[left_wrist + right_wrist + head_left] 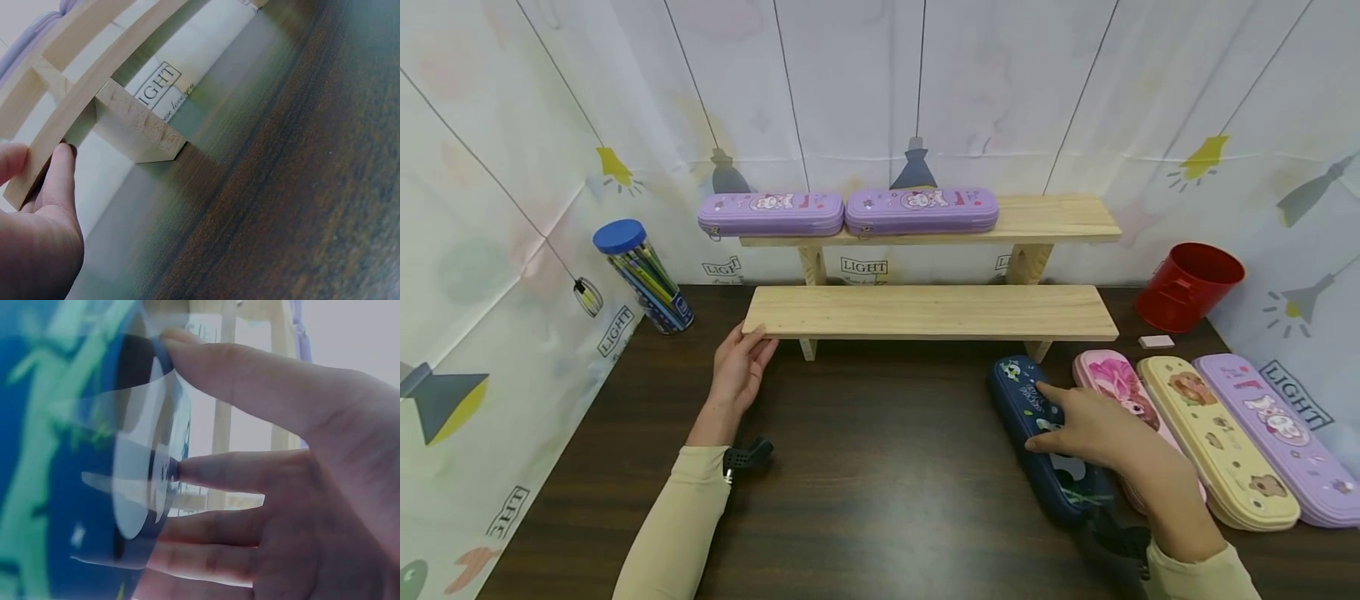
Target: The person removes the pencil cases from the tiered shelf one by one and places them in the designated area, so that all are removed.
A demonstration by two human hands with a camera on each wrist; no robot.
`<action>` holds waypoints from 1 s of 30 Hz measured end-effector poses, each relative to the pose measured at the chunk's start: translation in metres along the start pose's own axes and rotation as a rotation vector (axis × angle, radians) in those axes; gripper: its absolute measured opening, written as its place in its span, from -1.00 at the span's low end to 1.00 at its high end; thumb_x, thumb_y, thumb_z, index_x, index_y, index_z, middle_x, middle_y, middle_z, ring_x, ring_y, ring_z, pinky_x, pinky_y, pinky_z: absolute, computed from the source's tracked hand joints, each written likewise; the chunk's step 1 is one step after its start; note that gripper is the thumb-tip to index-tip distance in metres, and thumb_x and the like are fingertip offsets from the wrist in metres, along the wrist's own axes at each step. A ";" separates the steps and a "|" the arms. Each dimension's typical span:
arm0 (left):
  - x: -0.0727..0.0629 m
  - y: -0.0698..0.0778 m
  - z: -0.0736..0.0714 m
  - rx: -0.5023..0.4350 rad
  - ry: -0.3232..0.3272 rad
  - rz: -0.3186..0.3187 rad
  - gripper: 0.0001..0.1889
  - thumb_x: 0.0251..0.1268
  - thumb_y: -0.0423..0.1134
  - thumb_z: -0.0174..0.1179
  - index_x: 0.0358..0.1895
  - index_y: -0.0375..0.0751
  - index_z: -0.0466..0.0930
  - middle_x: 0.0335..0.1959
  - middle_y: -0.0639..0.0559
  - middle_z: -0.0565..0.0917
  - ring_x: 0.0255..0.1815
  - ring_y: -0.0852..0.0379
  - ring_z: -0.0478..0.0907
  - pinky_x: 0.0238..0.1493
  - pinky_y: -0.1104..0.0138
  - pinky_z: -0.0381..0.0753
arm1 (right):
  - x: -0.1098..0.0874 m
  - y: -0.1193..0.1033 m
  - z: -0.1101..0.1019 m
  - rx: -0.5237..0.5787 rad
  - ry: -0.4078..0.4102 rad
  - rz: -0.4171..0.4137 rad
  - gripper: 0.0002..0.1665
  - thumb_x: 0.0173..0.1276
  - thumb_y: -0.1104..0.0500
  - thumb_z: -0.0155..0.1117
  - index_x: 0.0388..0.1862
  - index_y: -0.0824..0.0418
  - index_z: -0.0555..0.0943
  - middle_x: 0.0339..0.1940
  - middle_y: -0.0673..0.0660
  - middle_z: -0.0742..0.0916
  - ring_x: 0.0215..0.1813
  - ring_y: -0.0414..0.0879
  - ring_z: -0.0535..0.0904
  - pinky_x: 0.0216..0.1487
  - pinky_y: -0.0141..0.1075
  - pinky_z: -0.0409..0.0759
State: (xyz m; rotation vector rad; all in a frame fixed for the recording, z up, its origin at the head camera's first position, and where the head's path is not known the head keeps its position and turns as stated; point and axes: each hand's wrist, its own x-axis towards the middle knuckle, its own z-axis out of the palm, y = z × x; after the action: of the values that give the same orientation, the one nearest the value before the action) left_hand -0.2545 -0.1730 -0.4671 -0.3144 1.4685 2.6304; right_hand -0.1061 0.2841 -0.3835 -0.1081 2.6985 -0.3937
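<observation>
My left hand [739,372] holds the front left corner of the lower board of a two-tier wooden shelf [928,312]. In the left wrist view the thumb lies on one face of the board [94,94] and the fingers on the other. My right hand [1093,429] is over a dark blue pencil case [1022,400] lying on the table, its fingertips touching the printed lid. The right wrist view has the case [62,456] close up, with the thumb and fingers extended against its glossy surface. Two purple pencil cases [771,214] stand end to end on the upper board.
Right of the blue case lie a pink case [1112,371], a yellow case [1221,442] and a purple case [1285,442]. Behind them are a white eraser [1156,342] and a red mug [1176,292]. A blue-lidded tube of pencils [647,279] stands at the back left.
</observation>
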 end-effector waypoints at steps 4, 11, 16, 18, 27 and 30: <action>-0.001 -0.001 0.000 0.000 0.008 -0.008 -0.38 0.51 -0.29 0.08 0.56 -0.06 0.12 0.26 -0.07 0.45 0.13 0.22 0.62 0.16 0.45 0.64 | -0.004 0.008 -0.001 -0.004 -0.011 0.066 0.28 0.03 -0.41 0.45 0.48 0.39 0.27 0.27 0.55 0.53 0.21 0.45 0.52 0.10 0.36 0.57; -0.003 -0.002 -0.001 0.006 0.000 -0.007 -0.38 0.51 -0.27 0.08 0.56 -0.05 0.12 0.25 -0.05 0.45 0.13 0.23 0.62 0.17 0.47 0.63 | -0.009 0.017 -0.004 -0.007 0.000 0.155 0.39 -0.07 -0.52 0.40 0.49 0.39 0.24 0.31 0.61 0.45 0.20 0.49 0.47 0.00 0.40 0.58; -0.002 -0.001 0.000 0.011 -0.008 0.000 -0.37 0.51 -0.28 0.08 0.56 -0.06 0.12 0.24 -0.04 0.46 0.10 0.25 0.63 0.16 0.48 0.63 | -0.012 0.023 -0.005 0.000 0.024 0.146 0.36 -0.05 -0.51 0.40 0.50 0.36 0.25 0.30 0.60 0.44 0.19 0.49 0.45 -0.01 0.40 0.58; -0.001 -0.001 0.000 0.008 -0.004 0.000 -0.37 0.50 -0.28 0.09 0.56 -0.07 0.12 0.24 -0.04 0.46 0.09 0.25 0.64 0.16 0.47 0.64 | -0.012 0.024 -0.006 -0.005 0.029 0.140 0.34 -0.03 -0.51 0.39 0.49 0.36 0.27 0.30 0.60 0.44 0.18 0.48 0.46 -0.01 0.41 0.57; 0.001 -0.001 0.000 -0.007 -0.010 -0.006 -0.38 0.52 -0.28 0.06 0.56 -0.05 0.11 0.23 -0.05 0.45 0.11 0.23 0.62 0.21 0.45 0.61 | -0.003 0.027 -0.009 -0.055 0.104 0.076 0.14 0.05 -0.42 0.41 0.38 0.33 0.42 0.27 0.58 0.46 0.17 0.48 0.45 0.01 0.44 0.54; 0.001 -0.001 -0.001 -0.001 -0.010 -0.009 -0.38 0.52 -0.28 0.06 0.56 -0.04 0.12 0.23 -0.04 0.45 0.10 0.23 0.62 0.22 0.45 0.61 | 0.001 0.026 -0.012 -0.069 0.158 0.006 0.02 0.10 -0.34 0.43 0.36 0.29 0.46 0.26 0.54 0.49 0.18 0.45 0.48 0.02 0.40 0.58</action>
State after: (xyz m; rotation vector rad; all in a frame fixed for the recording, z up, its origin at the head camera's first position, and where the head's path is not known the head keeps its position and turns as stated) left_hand -0.2553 -0.1731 -0.4690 -0.3061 1.4596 2.6220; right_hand -0.1127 0.3123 -0.3813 -0.0915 2.8686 -0.3193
